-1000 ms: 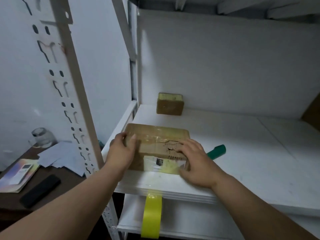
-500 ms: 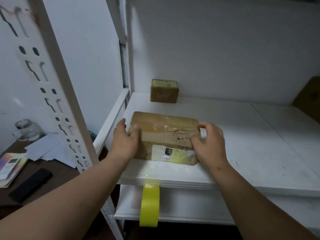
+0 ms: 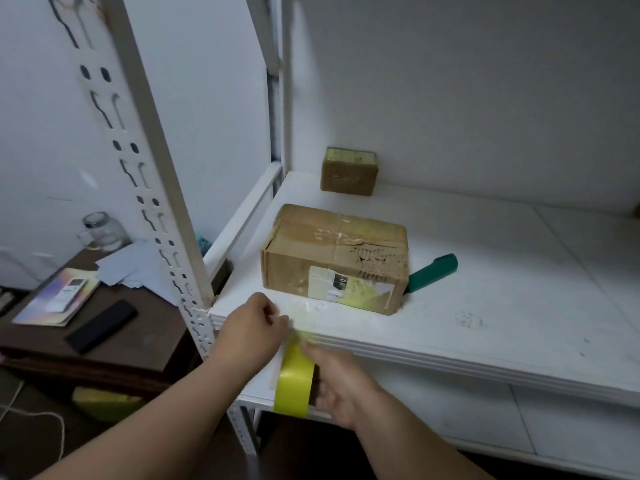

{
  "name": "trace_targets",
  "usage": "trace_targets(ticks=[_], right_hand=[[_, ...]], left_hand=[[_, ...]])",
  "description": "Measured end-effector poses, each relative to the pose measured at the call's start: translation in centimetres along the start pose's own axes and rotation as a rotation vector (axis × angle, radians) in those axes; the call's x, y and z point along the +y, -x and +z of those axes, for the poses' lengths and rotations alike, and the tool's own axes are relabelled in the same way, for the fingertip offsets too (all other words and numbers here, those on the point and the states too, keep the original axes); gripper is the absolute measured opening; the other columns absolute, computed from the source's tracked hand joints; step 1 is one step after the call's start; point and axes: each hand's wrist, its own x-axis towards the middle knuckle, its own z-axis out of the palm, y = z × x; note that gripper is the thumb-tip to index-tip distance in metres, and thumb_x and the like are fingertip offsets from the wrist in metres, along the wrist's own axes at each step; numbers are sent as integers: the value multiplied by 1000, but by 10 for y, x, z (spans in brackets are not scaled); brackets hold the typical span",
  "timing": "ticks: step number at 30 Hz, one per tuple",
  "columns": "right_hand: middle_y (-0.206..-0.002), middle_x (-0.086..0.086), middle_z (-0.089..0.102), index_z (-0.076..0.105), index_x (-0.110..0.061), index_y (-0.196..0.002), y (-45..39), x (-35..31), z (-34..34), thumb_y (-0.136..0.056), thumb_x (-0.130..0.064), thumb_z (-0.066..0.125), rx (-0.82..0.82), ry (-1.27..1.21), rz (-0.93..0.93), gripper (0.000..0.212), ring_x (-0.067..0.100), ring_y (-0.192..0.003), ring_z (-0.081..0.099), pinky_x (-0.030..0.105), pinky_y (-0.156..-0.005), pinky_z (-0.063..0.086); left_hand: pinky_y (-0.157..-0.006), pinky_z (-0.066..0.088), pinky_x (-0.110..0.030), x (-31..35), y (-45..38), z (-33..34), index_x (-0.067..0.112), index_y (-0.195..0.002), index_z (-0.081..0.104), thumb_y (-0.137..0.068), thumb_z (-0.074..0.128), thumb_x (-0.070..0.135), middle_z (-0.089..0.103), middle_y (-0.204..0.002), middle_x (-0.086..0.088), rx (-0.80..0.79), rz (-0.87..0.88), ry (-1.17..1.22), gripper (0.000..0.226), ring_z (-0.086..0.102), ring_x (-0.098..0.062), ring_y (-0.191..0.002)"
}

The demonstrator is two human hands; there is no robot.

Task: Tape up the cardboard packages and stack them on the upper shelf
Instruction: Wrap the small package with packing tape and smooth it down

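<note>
At lower centre, the yellow tape [image 3: 293, 382] is pinched by the left hand [image 3: 254, 325] and gripped by the right hand [image 3: 337, 379]; thin, sticky, it seems best handled by its edges.

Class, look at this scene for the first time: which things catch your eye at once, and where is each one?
The bright yellow tape roll hanging at the front edge of the white shelf stands out first, with the right hand holding it and the left hand pinching at its top end. Behind it, a worn cardboard box sits on the shelf, a green tool poking out beside it.
</note>
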Motion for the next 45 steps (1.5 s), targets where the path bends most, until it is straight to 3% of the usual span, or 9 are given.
trace_targets(ticks=[4, 8, 14, 18, 23, 31, 35, 40, 45], right_hand=[[-106, 17, 72, 68, -9, -110, -9, 4, 13, -77, -28, 77, 140, -84, -46, 39, 34, -99, 69, 45, -83, 57], [-94, 16, 74, 71, -8, -100, -1, -5, 15, -43, -36, 75, 199, -8, -130, 64, 35, -89, 71, 54, -87, 57], [-68, 17, 72, 67, 1, -96, 27, -25, 20, -68, -18, 72, 206, 46, -117, 34, 34, -61, 71, 42, -65, 61], [-90, 15, 71, 64, -12, -80, 30, -26, 31, -69, -26, 63, 286, 179, -264, 18, 32, -77, 69, 48, -80, 61], [-87, 24, 70, 63, -5, -95, 51, -32, 42, -85, -17, 65, 232, 71, -375, 16, 34, -54, 68, 44, -59, 57], [-66, 5, 72, 62, -20, -103, 91, -38, 26, -96, -10, 57, 324, -100, -592, 13, 26, -51, 67, 33, -49, 55], [-74, -1, 74, 63, -28, -100, 93, -56, 5, -96, -19, 62, 420, -141, -675, 10, 25, -61, 72, 54, -68, 60], [-117, 3, 69, 66, -32, -105, 80, -80, -20, -78, -48, 65, 477, -67, -652, 31, 25, -108, 66, 51, -99, 51], [-94, 8, 71, 64, -20, -101, 68, -97, -37, -66, -41, 71, 444, -35, -615, 41, 33, -92, 69, 55, -88, 56]], left_hand=[[-68, 53, -35, 2, 9, 7, 22, -95, 47, -83, 67, 27, 65, -89, 0, -98, -27, -16, 24, 63, -17, -79], [-57, 53, -32, 1, 16, 7, 13, -93, 46, -84, 69, 12, 60, -91, -13, -191, -249, 456, 25, 60, -24, -72], [-54, 32, -29, 9, 7, 1, 4, -100, 55, -81, 67, -1, 52, -83, -14, -281, -429, 658, 23, 45, -25, -68], [-55, 30, -30, 17, 4, -6, 7, -86, 52, -83, 63, -1, 44, -79, -13, -271, -435, 644, 14, 36, -24, -64], [-62, 39, -29, 24, 3, -17, 6, -85, 64, -77, 73, 4, 60, -77, -13, -259, -468, 882, 12, 52, -25, -70], [-67, 53, -30, 62, 2, -41, 10, -74, 67, -88, 71, 18, 67, -60, -1, -175, 237, 598, 16, 63, -17, -61], [-63, 49, -28, 110, -16, -40, 21, -76, 69, -89, 68, 31, 68, -65, 1, -113, 486, 289, 17, 64, -15, -65], [-78, 53, -35, 144, -56, -17, 27, -72, 71, -85, 71, 36, 63, -88, 1, -105, 583, 44, 16, 62, -17, -85], [-83, 51, -40, 156, -83, 4, 32, -71, 69, -83, 70, 39, 61, -93, 2, -44, 568, -198, 14, 59, -23, -98]])
